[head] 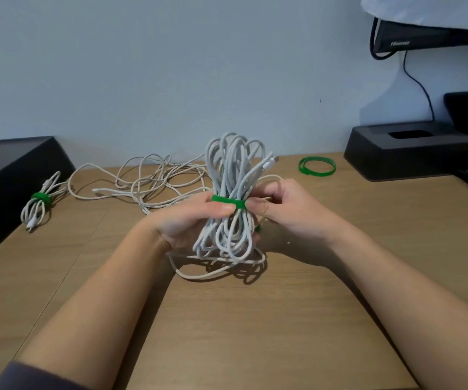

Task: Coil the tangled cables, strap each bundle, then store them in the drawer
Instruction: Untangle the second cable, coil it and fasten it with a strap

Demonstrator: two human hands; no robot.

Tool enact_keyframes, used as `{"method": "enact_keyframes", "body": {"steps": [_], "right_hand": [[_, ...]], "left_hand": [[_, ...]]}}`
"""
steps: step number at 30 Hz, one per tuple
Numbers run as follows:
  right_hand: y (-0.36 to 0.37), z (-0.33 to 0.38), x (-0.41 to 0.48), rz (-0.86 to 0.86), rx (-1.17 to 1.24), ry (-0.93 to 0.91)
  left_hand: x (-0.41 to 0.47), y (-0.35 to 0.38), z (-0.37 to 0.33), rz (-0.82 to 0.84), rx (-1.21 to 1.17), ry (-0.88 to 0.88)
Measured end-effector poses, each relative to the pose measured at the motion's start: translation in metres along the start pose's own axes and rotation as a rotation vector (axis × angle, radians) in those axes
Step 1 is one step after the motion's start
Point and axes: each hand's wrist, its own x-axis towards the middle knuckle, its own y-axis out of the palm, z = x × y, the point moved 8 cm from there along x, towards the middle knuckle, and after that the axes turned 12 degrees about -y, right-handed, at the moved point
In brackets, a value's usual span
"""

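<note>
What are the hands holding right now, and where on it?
The left hand grips the white cable bundle at its middle, thumb on the green strap wrapped there. The right hand pinches that strap at the bundle's right side.

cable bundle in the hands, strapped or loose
Strapped: a green strap circles the cable bundle the left hand grips; the right hand pinches the strap. Whether it's fastened, cannot tell.

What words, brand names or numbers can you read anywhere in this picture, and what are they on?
"Hisense": on the lower edge of the black screen at top right, slightly blurred but legible.
No other text: nothing printed shows on the cable bundle, the green strap or the black box on the desk.
</note>
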Motion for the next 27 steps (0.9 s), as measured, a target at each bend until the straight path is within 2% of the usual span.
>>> {"method": "enact_keyframes", "body": {"steps": [2, 5, 7, 11, 14, 20, 27], "right_hand": [[-0.005, -0.002, 0.0, -0.048, -0.027, 0.0], [-0.016, -0.007, 0.001, -0.16, -0.095, 0.01], [-0.023, -0.012, 0.0, -0.224, -0.117, 0.027], [-0.031, -0.017, -0.002, -0.293, -0.146, 0.066], [-0.032, -0.016, -0.004, -0.329, -0.163, 0.049], [-0.031, -0.009, -0.004, -0.214, -0.123, 0.039], [-0.03, -0.005, -0.005, -0.18, -0.131, -0.005]], "left_hand": [[-0.006, -0.014, -0.003, -0.192, 0.02, 0.01], [-0.015, -0.033, -0.008, -0.576, 0.076, 0.062], [-0.016, -0.033, -0.016, -0.713, 0.167, 0.15], [-0.009, -0.014, -0.021, -0.631, 0.263, 0.199], [-0.005, -0.009, -0.019, -0.644, 0.216, 0.215], [-0.005, -0.012, -0.011, -0.612, 0.021, 0.201], [-0.005, -0.015, -0.006, -0.573, -0.045, 0.199]]}}
